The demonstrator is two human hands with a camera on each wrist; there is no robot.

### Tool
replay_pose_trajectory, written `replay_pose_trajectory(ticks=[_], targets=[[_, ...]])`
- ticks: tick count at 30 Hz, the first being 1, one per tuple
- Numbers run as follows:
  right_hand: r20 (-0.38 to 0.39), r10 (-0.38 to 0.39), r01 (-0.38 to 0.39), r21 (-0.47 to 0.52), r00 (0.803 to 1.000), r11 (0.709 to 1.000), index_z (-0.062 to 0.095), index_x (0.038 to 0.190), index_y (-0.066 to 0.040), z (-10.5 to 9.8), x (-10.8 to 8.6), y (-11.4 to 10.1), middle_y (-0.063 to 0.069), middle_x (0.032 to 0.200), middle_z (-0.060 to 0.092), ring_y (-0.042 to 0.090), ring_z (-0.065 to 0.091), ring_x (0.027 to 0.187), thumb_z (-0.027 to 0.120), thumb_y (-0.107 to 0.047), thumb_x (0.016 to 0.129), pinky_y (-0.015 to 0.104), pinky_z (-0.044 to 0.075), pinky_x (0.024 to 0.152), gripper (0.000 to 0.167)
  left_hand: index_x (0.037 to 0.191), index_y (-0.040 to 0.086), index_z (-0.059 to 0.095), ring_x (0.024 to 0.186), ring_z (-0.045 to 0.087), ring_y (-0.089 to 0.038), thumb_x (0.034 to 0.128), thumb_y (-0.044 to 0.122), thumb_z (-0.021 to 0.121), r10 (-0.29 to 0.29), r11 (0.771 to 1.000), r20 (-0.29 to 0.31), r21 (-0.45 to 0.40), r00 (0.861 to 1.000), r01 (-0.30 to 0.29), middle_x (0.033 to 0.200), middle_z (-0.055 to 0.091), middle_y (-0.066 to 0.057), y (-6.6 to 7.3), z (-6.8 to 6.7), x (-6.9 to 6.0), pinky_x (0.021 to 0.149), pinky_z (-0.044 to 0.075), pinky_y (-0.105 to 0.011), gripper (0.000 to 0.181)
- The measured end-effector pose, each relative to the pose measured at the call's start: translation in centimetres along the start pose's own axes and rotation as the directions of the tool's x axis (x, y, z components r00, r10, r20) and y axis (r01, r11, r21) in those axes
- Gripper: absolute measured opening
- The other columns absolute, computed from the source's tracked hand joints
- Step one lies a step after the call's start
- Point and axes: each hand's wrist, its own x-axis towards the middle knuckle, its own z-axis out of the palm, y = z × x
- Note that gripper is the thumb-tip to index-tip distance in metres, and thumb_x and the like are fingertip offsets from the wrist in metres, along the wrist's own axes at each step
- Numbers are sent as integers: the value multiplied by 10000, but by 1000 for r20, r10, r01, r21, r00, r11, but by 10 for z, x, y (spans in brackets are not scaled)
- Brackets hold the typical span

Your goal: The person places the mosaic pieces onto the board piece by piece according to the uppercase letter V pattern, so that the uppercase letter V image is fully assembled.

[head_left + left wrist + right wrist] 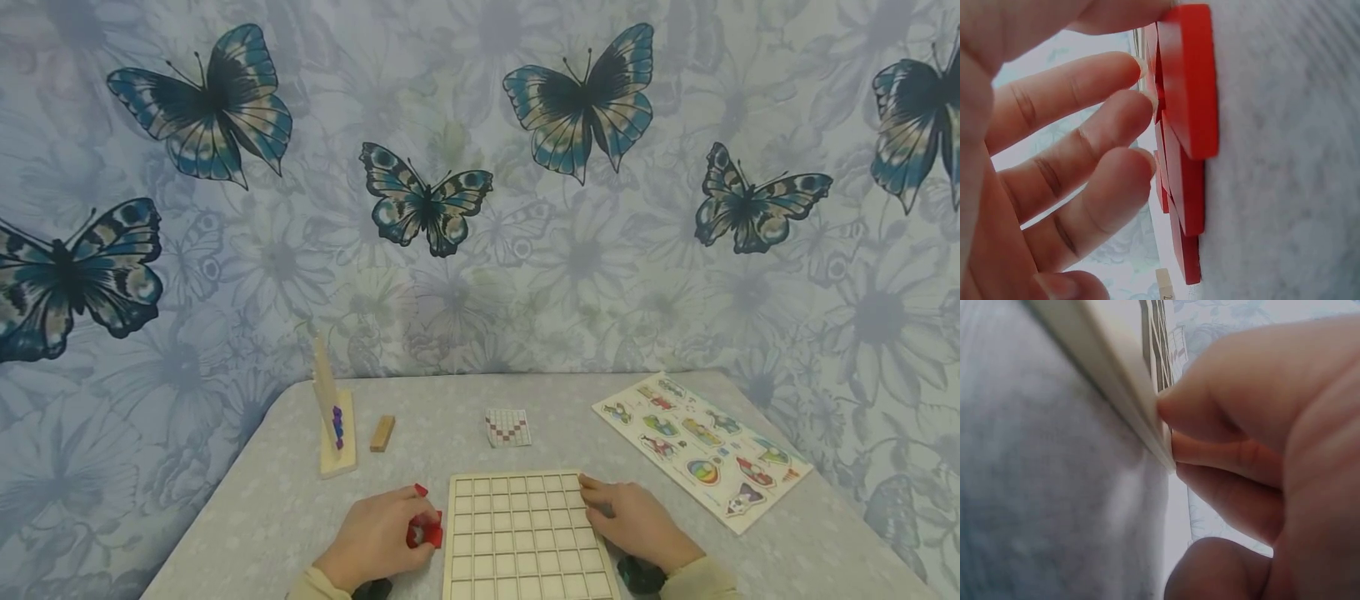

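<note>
The left hand (pixel 382 532), loosely parted, nears red tiles (pixel 1190 87), likely light, stiff, best edge-pinched; the right hand (pixel 637 521) holds the gridded board (pixel 528 540).

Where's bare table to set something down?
Free: between the wooden block and the patterned card; between that card and the picture board; from the left hand out to the left edge of the table. Crowded: front centre, where the red pieces, grid board and right hand sit close.

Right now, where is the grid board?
In the head view, the grid board lies at bottom centre, between the left hand at the red pieces and the right hand on its edge.
</note>
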Motion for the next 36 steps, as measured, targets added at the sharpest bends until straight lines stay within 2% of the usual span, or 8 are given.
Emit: replay_pose_trajectory(ticks=[4,10,12,15,20,24,29,36], targets=[[3,-7,7,-3,1000,1000,697,1318,-65,1,0,1,81,1483,582,250,738,938,682,-274,993,364,548,776,387,932,335,719,649,455,64,771,357,847,-10,1000,12,-16,1000,10,825,598,238,0,1,0,553,404,-212,206],[4,-3,3,2,1000,1000,692,1326,-65,0,1,0,79,1494,572,228,735,895,681,-274,993,304,508,725,393,905,341,721,655,469,62,800,314,845,-11,999,28,-47,1000,12,804,605,234,0,0,1,569,421,-217,164],[6,-2,1,18,1000,1000,687,1329,-58,0,1,0,86,1499,564,159,661,677,677,-265,996,272,461,649,392,900,337,729,656,473,68,811,296,844,-3,999,22,-50,1000,4,786,606,230,-1,0,2,571,428,-217,151],[10,0,0,38,1000,999,683,1332,-50,0,1,-1,95,1504,558,102,554,565,673,-257,1000,263,425,608,391,892,333,737,647,472,73,822,287,845,-4,998,20,-57,1000,5,770,608,231,-1,1,2,567,427,-214,137],[1,-12,12,11,1000,1000,689,1330,-63,0,0,-1,85,1497,568,254,731,897,675,-261,998,287,491,707,386,881,329,737,625,458,66,821,310,851,-6,998,1,-68,1000,6,757,602,219,0,1,3,558,410,-208,130],[-8,-15,15,-9,1000,1000,693,1327,-69,1,-1,-1,74,1491,576,383,659,1208,678,-265,995,434,569,875,386,872,336,731,612,436,64,825,326,849,1,998,-37,-68,999,-4,753,579,200,1,0,2,546,387,-199,127],[-13,-14,14,-10,1000,1000,696,1324,-74,2,-1,0,68,1491,577,398,627,1255,683,-269,991,537,543,945,386,879,342,752,646,488,66,830,318,852,40,993,-91,-109,995,-50,842,645,238,10,-1,2,571,423,-190,114],[-6,-20,20,-15,1000,1000,690,1332,-71,0,-1,1,78,1499,567,364,676,1180,676,-282,998,455,571,874,395,889,350,761,637,482,84,825,321,844,32,972,-20,-234,999,-36,888,661,249,36,1,5,563,420,-186,109]])
